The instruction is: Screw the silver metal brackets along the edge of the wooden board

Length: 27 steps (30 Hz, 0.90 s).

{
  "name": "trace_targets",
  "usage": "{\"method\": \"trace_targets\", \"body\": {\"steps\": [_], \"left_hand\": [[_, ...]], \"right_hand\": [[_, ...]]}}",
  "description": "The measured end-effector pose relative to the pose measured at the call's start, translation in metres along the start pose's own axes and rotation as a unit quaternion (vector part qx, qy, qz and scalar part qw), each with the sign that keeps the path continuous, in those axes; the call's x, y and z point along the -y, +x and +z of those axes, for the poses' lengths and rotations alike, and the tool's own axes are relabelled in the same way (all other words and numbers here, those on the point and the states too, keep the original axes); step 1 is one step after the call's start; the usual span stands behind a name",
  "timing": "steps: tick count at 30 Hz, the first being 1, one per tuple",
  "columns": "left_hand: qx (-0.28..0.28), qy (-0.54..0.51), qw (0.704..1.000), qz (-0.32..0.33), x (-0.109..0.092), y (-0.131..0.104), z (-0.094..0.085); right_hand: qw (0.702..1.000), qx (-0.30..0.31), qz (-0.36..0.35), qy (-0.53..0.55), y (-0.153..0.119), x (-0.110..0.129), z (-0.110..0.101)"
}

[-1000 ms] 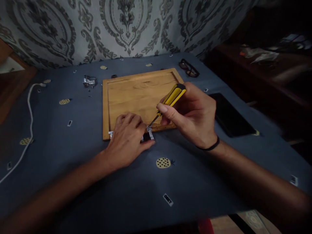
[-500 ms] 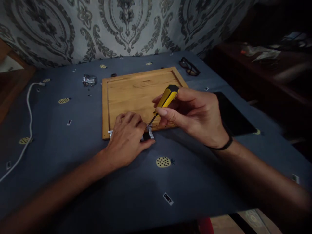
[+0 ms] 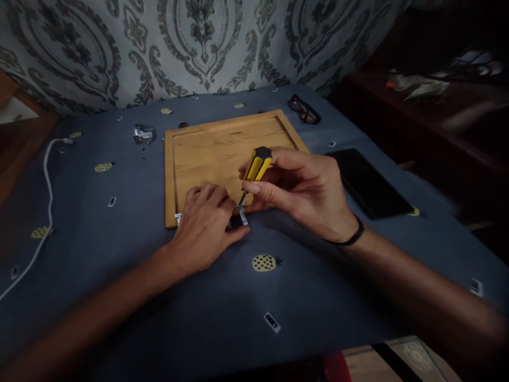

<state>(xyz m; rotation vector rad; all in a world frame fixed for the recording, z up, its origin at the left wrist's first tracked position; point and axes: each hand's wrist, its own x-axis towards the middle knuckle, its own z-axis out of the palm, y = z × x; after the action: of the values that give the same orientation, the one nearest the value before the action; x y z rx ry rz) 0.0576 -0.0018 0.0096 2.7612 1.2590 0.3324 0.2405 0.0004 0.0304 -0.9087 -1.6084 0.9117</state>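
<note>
A framed wooden cabinet door (image 3: 222, 156) lies flat on the cloth-covered table. My left hand (image 3: 204, 223) is closed over a silver metal hinge (image 3: 243, 216) at the door's front edge, fingers on top and thumb in front. Most of that hinge is hidden beneath the palm. Between thumb and fingers, my right hand (image 3: 306, 188) grips a yellow-and-black screwdriver (image 3: 256, 165). It leans with its tip down at the hinge, beside my left index finger. Whether the tip sits in a screw head is too small to tell.
Another metal hinge (image 3: 143, 132) lies at the back left, small screws (image 3: 144, 157) near it. Dark glasses (image 3: 304, 109) rest behind the door. A black tablet-like slab (image 3: 369, 183) is on the right, a white cable (image 3: 48, 185) on the left. Patterned fabric (image 3: 204, 42) hangs behind.
My right hand has shifted left, and the screwdriver now stands more upright with its tip still at the hinge. My left hand keeps its place on the hinge. The view has moved slightly.
</note>
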Motion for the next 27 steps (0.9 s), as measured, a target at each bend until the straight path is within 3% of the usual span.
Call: {"method": "trace_targets", "body": {"steps": [7,16,27], "left_hand": [[-0.009,0.006,1.0,0.006,0.001,-0.001,0.0],[-0.007,0.017,1.0,0.006,0.0,0.0,0.0],[-0.013,0.016,1.0,0.01,0.001,-0.001,0.001]], "right_hand": [[0.989,-0.141,-0.051,-0.006,0.0,0.007,0.004],[0.995,-0.085,-0.041,-0.033,0.001,-0.001,0.002],[0.995,-0.085,-0.044,-0.023,0.001,-0.004,0.004]]}}
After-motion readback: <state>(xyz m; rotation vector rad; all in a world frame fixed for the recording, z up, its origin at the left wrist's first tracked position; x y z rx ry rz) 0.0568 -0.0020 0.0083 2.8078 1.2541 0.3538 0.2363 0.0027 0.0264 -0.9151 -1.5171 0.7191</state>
